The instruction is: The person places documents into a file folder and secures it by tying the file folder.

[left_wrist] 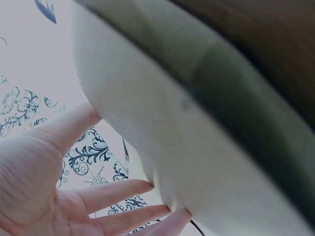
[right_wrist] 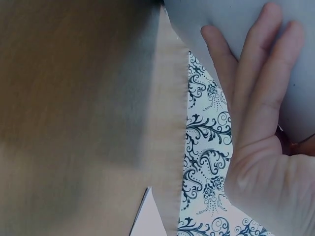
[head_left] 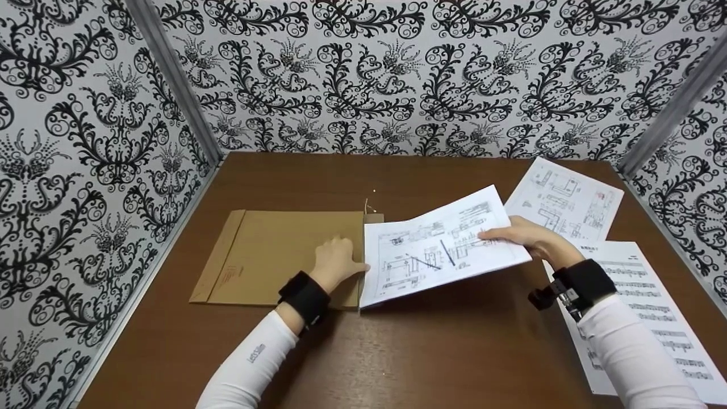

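White paper sheets (head_left: pixel 431 238) printed with black technical drawings are held raised at a slant above the counter (head_left: pixel 454 352), their left edge at the right-hand end of a flat brown paper envelope (head_left: pixel 278 250). The right hand (head_left: pixel 534 237) pinches them near their right edge, thumb on top and fingers spread underneath. The left hand (head_left: pixel 336 262) grasps nothing; its fingertips rest on the envelope, thumb stretched toward the sheets' left edge. A thin pale string (head_left: pixel 369 203) sticks up at the envelope's far right corner. Beyond the right hand lies another white drawing sheet (head_left: pixel 568 196) bearing a red mark, and nearer, partly under the right forearm, white sheet music (head_left: pixel 656 289). White walls (head_left: pixel 392 79) with black scroll patterns enclose the brown wooden counter.
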A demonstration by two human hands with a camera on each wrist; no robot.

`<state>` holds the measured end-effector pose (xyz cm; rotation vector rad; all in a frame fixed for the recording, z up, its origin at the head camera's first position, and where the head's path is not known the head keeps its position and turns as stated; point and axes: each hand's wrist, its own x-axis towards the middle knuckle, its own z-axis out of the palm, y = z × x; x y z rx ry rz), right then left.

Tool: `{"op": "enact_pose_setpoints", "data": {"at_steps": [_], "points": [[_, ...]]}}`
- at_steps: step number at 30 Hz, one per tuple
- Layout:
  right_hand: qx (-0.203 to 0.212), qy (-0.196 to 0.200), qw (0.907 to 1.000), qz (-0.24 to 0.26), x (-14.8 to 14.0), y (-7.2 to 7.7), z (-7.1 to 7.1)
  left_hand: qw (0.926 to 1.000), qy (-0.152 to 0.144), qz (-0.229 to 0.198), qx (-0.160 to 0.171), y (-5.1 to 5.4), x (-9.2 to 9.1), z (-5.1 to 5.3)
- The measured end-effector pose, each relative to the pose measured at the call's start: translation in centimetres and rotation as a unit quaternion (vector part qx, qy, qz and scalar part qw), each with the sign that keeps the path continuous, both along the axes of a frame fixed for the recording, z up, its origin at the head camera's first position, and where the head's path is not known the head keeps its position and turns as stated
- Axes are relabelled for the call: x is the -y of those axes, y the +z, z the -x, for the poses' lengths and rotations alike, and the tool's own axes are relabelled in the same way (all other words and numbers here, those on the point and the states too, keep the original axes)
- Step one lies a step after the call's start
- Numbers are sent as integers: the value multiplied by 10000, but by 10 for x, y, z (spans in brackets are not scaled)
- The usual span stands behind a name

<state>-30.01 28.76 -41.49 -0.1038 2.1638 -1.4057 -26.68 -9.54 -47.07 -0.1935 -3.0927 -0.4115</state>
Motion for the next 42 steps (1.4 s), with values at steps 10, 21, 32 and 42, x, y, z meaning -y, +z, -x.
{"op": "enact_pose_setpoints", "data": {"at_steps": [10,21,32,42], "points": [[-51,115,9999,-53,2,1,8,10000,10,-17,95,3,0,1],[-63,165,9998,-119,3,-3,8,9996,-63,-290,31,3,-2,1],[-47,152,9998,-83,3,-7,9,9964,-163,-757,-355,11,-2,-2],[-58,228,9997,-30,6,-8,10,9938,-240,-877,-647,14,0,-4]]}}
